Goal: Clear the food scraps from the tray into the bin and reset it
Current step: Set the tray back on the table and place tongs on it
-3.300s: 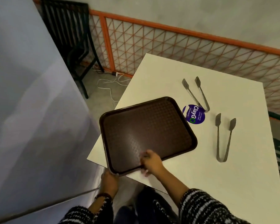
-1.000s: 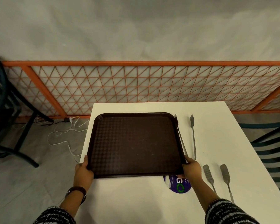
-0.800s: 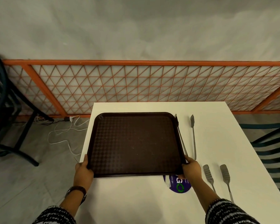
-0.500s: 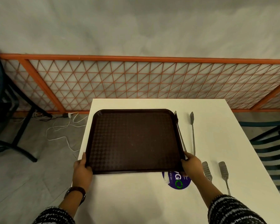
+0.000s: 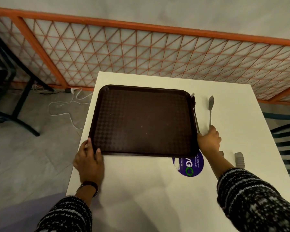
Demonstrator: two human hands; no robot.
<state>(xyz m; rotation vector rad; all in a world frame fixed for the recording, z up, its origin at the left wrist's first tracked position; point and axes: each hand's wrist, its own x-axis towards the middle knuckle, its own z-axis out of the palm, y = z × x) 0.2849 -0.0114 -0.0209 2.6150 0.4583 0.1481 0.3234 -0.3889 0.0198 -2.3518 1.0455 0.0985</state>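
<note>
Two bare hands work at a white rectangular table [image 5: 141,190], on which a dark brown, textured plastic tray [image 5: 143,121] lies flat and holds no scraps, only a few pale specks. It fills the table's 10 o'clock quarter, its left rim almost flush with the table's left edge. The left hand [image 5: 89,162] sits at the tray's 7 o'clock corner, thumb and fingertips hooked over the rim, the fingers loosely spread rather than clamped tight. At the tray's 4 o'clock corner, the right hand [image 5: 208,142] is closed around the hinge end of a pair of grey metal tongs [image 5: 211,111], whose two arms point toward 12 o'clock; one arm runs right along the tray's right rim, partly hidden by it, the other stands clear on the table. A round purple sticker with white and green lettering [image 5: 191,166] lies at the tray's 5 o'clock, its upper edge tucked under the tray. The tips of a second pair of grey tongs [image 5: 239,159] show at 3 o'clock from the sticker, partly behind the right forearm. Both sleeves are black-and-white knit, and a dark wristband [image 5: 89,185] circles the left wrist. An orange lattice fence [image 5: 141,52] runs beyond the table at 12 o'clock.
</note>
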